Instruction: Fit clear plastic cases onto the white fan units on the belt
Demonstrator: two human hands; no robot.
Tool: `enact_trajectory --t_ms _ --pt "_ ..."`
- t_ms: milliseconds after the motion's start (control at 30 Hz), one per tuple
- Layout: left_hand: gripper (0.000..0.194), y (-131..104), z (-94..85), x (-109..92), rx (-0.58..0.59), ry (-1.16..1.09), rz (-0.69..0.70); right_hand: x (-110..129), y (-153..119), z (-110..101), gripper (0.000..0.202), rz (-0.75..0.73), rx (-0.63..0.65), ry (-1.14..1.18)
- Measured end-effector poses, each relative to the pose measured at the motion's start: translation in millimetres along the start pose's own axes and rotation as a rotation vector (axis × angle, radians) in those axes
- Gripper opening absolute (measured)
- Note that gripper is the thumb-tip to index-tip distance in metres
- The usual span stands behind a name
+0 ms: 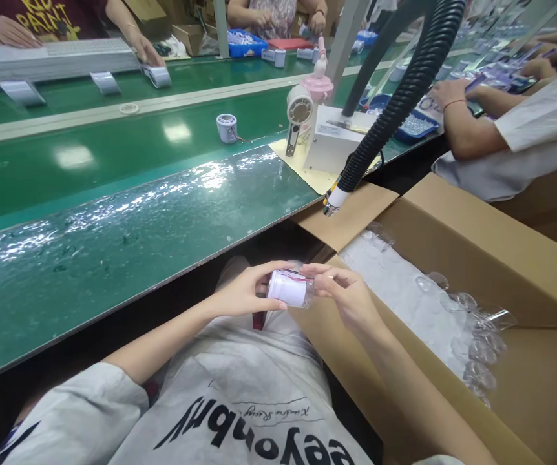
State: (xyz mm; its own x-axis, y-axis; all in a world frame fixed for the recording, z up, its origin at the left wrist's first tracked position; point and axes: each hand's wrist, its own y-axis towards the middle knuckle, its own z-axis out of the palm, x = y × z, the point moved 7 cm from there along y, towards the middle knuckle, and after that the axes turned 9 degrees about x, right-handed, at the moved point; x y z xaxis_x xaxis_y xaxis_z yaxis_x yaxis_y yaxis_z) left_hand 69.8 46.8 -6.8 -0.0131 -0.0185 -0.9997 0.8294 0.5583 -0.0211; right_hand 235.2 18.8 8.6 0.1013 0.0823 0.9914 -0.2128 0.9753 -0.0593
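Note:
My left hand [247, 290] is wrapped round a white cylindrical housing [288, 290], thumb below and fingers above. Thin reddish and dark wires run along the housing's upper side. A clear plastic cover [309, 294] surrounds its right end, at least in part. From the right, my right hand [351, 294] pinches at this cover with thumb and fingers closed; the exact contact is partly hidden. The housing lies sideways above my lap, in front of the bench edge.
A big cardboard box [511, 258] on the right holds many clear plastic cups [482, 349]. A black corrugated hose [395, 97] hangs over the bench [162, 239]. Beyond stand a pink-and-white device [315, 84] and another white housing [227, 128] on the green belt. Co-workers sit opposite and right.

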Motion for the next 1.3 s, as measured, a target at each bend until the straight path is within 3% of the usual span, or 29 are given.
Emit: enact_trajectory --t_ms 67,167,267,400,600,1300 --pt "0.067 -2 0.6 2 -0.021 -0.104 -0.022 6 -4 5 0.010 -0.097 0.084 -0.141" --pt "0.065 -5 0.0 4 -0.040 -0.164 -0.044 12 -13 13 0.038 -0.224 0.169 -0.488" --pt "0.068 -6 0.9 3 -0.012 -0.154 -0.060 15 -21 16 0.038 -0.284 0.170 -0.645" --pt "0.077 -6 3.6 -7 0.043 -0.112 -0.026 12 -23 15 0.036 -0.205 0.181 -0.565" --pt "0.074 -9 6.2 -18 0.067 0.006 0.032 9 -23 16 0.038 -0.080 0.213 -0.371" --pt "0.077 -15 5.6 -26 0.067 0.134 0.096 -12 -19 21 0.045 0.138 0.200 -0.018"
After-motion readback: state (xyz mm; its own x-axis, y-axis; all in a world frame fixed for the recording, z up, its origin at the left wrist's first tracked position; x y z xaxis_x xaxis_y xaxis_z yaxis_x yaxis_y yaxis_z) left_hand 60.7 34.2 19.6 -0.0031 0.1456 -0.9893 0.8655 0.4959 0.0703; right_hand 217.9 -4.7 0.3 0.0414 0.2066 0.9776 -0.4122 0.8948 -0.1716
